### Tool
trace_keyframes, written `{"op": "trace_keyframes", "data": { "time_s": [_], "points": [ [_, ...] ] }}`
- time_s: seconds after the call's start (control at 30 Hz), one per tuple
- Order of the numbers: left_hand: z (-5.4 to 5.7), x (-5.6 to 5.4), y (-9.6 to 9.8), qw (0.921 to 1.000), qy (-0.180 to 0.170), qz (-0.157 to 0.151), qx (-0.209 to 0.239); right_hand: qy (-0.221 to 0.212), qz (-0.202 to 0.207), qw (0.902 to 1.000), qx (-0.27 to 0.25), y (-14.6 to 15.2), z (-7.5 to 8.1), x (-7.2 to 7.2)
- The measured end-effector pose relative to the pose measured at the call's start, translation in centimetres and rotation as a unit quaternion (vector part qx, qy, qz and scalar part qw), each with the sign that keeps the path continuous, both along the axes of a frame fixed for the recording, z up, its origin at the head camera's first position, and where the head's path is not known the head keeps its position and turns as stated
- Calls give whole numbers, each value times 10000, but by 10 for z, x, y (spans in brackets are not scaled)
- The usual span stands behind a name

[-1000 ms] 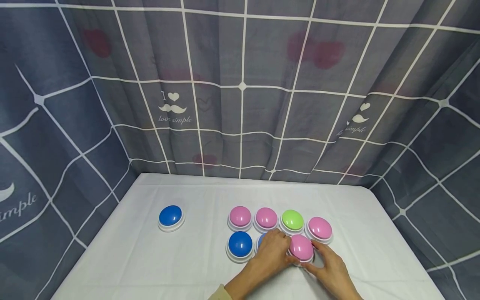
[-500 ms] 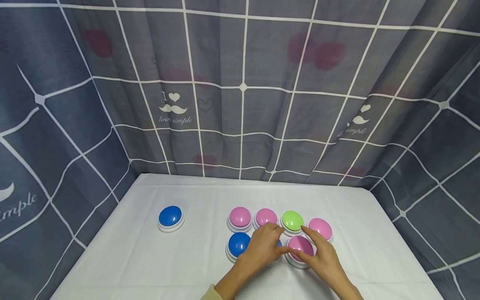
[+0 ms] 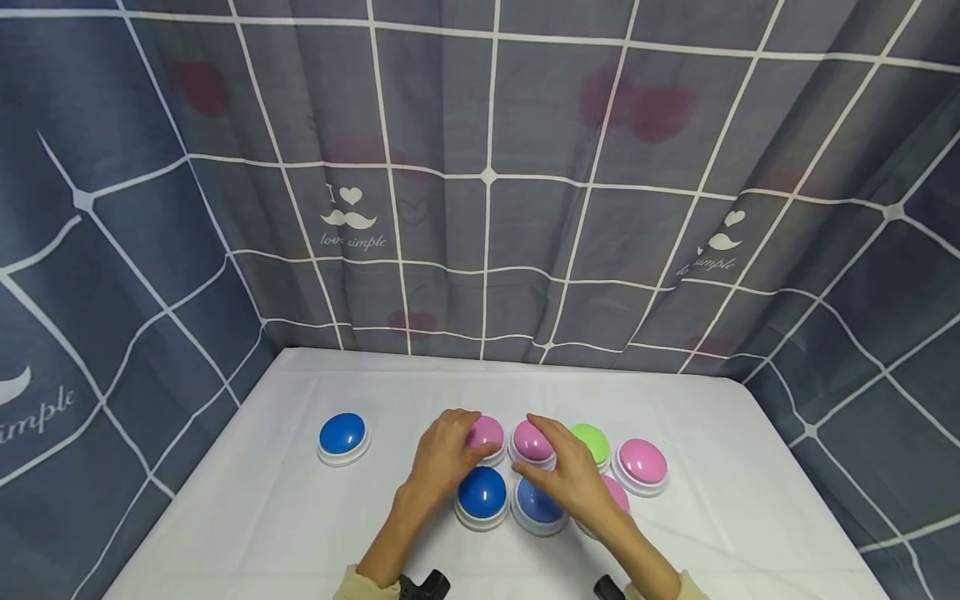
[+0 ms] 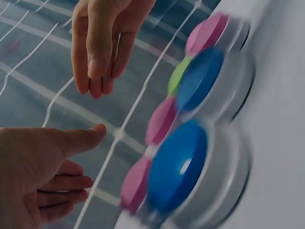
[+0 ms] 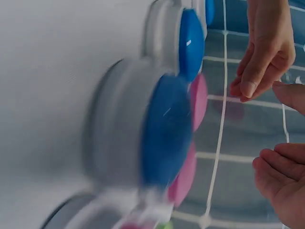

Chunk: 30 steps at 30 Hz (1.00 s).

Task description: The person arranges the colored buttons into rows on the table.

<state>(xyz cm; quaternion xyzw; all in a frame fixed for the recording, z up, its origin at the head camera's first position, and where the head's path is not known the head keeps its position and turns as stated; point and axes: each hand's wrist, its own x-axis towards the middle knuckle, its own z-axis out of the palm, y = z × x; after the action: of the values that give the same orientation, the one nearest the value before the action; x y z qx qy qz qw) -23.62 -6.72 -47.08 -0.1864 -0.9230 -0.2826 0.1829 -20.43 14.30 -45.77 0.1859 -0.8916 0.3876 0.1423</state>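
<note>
My left hand (image 3: 441,454), its fingers relaxed, hovers at the left end of a cluster of dome push buttons. Its fingertips overlap the back-left pink button (image 3: 487,432) in the head view; the left wrist view shows them apart from the buttons. My right hand (image 3: 568,475), thumb and fingers spread, hovers over the cluster's middle, holding nothing. Close below the hands sit two blue buttons, the front-left one (image 3: 482,493) and the one beside it (image 3: 537,503). A second pink button (image 3: 531,442) is behind. My right hand partly hides a green button (image 3: 594,442) and the front-right pink button (image 3: 617,493).
Another pink button (image 3: 643,460) ends the back row at the right. A lone blue button (image 3: 342,435) stands apart at the left. All rest on a white-covered table (image 3: 262,500). Dark gridded curtains (image 3: 442,217) enclose the back and sides.
Both hands have left the front-right pink button and moved leftward. The left hand is now by the back-left pink button, and the right hand over the middle. The second front blue button is uncovered.
</note>
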Motion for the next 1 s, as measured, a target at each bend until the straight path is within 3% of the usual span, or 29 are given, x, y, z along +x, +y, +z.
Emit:
{"op": "trace_keyframes", "data": {
  "time_s": [0.2, 0.33, 0.43, 0.6, 0.8, 1.0],
  "points": [
    [4, -4, -55, 9951, -223, 943, 208, -28, 517, 9987, 9, -49, 8, -21],
    [3, -4, -96, 9898, -269, 1384, 217, 27, 814, 9967, 1, -84, 8, -33],
    [3, 0, -126, 9848, -405, 1669, 264, -13, 947, 9955, -34, -108, 8, -38],
    [2, 14, -168, 9704, -1011, 2179, 234, -275, 1062, 9940, 4, -146, 4, -37],
    [-6, 23, -198, 9636, -1436, 2249, 140, -485, 1148, 9919, 240, -180, -8, -38],
    [-15, 21, -208, 9666, -1719, 1898, 123, -609, 1169, 9906, 369, -207, -25, -41]
  ]
}}
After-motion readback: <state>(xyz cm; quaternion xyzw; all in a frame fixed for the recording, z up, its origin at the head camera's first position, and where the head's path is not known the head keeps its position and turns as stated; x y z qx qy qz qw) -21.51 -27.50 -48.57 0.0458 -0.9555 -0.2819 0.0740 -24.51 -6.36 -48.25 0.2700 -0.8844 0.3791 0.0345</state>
